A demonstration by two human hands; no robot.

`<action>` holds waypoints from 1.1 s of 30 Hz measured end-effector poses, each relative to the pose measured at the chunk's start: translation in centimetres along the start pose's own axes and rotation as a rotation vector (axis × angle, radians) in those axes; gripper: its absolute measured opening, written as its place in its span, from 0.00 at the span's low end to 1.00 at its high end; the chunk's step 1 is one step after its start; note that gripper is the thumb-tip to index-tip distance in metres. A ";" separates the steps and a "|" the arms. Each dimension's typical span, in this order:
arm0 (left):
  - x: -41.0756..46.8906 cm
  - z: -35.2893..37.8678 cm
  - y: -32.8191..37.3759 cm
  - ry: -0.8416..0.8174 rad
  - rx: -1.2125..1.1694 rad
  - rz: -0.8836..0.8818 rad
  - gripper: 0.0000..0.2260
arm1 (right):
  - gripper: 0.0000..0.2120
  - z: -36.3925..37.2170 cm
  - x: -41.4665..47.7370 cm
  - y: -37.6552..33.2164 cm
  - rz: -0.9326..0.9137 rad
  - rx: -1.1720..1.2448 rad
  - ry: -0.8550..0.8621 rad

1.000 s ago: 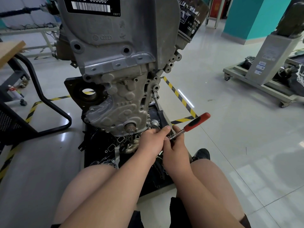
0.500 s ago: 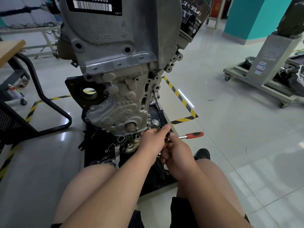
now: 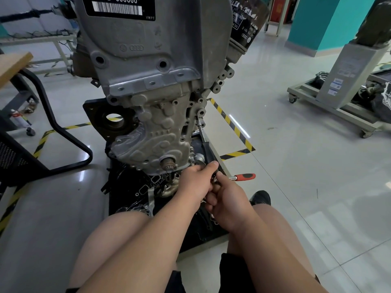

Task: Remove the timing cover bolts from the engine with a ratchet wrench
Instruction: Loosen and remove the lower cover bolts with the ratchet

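Left hand (image 3: 195, 182), right hand (image 3: 229, 199) clasp ratchet wrench (image 3: 243, 177) head.

Automotive workshop. Bare engine (image 3: 152, 85) stands upright at centre, barcode plate (image 3: 118, 6) at top of frame. Yellow-black hazard tape (image 3: 231, 124) on glossy tiled floor (image 3: 296, 176). Wheeled trolley (image 3: 338, 115) carrying mounted unit at right. Black tray (image 3: 115, 197) of loose metal parts, lower centre. Wooden-topped workbench (image 3: 12, 64) at left edge.
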State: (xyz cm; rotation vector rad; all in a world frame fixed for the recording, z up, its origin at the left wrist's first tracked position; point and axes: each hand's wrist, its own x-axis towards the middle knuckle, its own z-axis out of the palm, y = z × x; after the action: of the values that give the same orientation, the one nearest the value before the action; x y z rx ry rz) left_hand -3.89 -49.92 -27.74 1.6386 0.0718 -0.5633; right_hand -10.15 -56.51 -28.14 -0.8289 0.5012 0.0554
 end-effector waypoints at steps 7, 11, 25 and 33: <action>0.0 0.1 0.0 0.003 -0.005 0.026 0.16 | 0.13 -0.1 -0.2 0.3 -0.136 -0.186 0.083; 0.2 0.0 0.0 0.003 -0.038 0.039 0.15 | 0.09 0.2 -0.5 0.4 -0.201 -0.338 0.172; 0.4 0.0 -0.1 0.035 0.002 0.046 0.13 | 0.12 0.2 -0.2 1.5 -0.450 -0.735 0.270; 0.1 -0.2 0.5 0.048 0.040 -0.007 0.19 | 0.08 0.0 -0.1 0.7 -0.242 -0.416 0.190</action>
State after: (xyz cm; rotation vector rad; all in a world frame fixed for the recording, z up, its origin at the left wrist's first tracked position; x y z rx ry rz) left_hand -3.53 -49.87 -27.33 1.6914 0.1020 -0.5333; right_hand -10.42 -56.05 -28.60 -1.3057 0.5738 -0.1487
